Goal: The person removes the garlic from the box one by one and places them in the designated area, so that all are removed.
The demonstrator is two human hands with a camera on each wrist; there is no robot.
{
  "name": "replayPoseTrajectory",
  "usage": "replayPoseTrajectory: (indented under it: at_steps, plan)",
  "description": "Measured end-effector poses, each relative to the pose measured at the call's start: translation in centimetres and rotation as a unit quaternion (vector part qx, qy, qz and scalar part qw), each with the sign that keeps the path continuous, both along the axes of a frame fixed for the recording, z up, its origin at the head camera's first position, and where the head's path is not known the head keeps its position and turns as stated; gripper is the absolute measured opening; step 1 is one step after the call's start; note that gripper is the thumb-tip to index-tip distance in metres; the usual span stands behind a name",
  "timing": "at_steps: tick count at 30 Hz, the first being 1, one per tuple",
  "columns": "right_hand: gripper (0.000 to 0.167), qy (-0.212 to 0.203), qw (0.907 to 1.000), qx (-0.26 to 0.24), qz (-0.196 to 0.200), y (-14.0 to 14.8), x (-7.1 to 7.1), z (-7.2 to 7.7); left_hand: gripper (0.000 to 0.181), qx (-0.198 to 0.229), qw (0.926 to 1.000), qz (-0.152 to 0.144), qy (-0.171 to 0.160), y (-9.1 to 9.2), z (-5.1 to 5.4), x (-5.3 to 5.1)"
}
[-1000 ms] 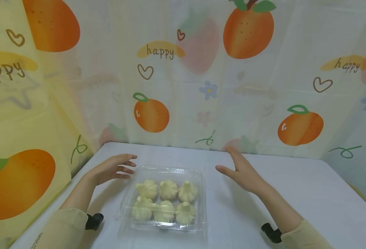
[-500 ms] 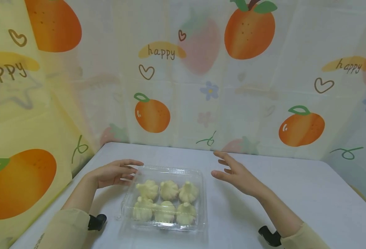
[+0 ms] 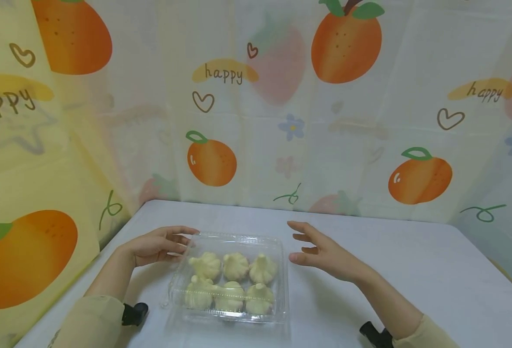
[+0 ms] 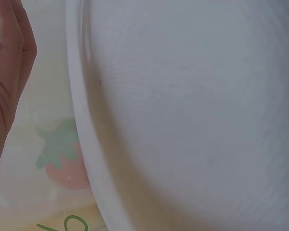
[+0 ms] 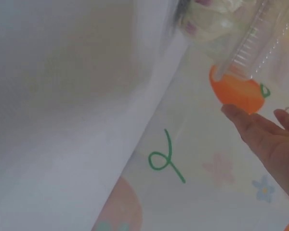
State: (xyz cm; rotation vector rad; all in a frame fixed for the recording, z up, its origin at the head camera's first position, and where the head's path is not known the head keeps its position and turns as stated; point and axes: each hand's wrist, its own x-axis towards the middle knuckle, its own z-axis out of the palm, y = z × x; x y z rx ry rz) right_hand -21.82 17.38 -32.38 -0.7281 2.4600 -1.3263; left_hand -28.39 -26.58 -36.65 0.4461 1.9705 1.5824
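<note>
A clear plastic clamshell box (image 3: 282, 280) sits on the table with its lid down. Inside it lie several pale, ridged pieces shaped like garlic bulbs (image 3: 236, 266), in two rows. At the box's left side is my left hand (image 3: 157, 246), fingers loosely bent, their tips at the upper left corner; whether they touch it I cannot tell. My right hand (image 3: 325, 251) hovers a small gap from the box's right side, thumb and fingers spread apart. The right wrist view catches a box corner (image 5: 245, 53) above the fingers (image 5: 245, 122). Only part of the left hand (image 4: 9, 62) shows in the left wrist view.
A white-covered table (image 3: 395, 270) lies under the box. Behind it hangs a white curtain (image 3: 256, 145) printed with oranges, and a yellowish printed curtain (image 3: 29, 188) borders the left side. Black wrist straps (image 3: 135, 314) show at both sleeves.
My left hand has moved right to the box's left side. The right hand has come left and down, nearer the box, its fingers lower. The box has stayed in place.
</note>
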Motion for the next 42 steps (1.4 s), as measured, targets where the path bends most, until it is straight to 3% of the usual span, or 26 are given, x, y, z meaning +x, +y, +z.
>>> replayPoseTrajectory:
  at_steps: [27,34,42]
  plan:
    - [0.114,-0.077,0.9963,0.031,0.023,-0.6,4.1,-2.5,0.054,0.005,1.0,-0.004,-0.007,-0.1,0.0,0.3]
    - [0.122,-0.076,0.996,0.043,0.021,-1.5,4.7,-3.1,0.05,0.009,0.9999,-0.005,-0.013,0.0,0.0,0.4]
    - [0.136,-0.054,0.9974,0.048,-0.008,-2.9,5.9,-3.8,0.052,0.008,0.9998,-0.006,-0.015,0.0,0.0,0.4]
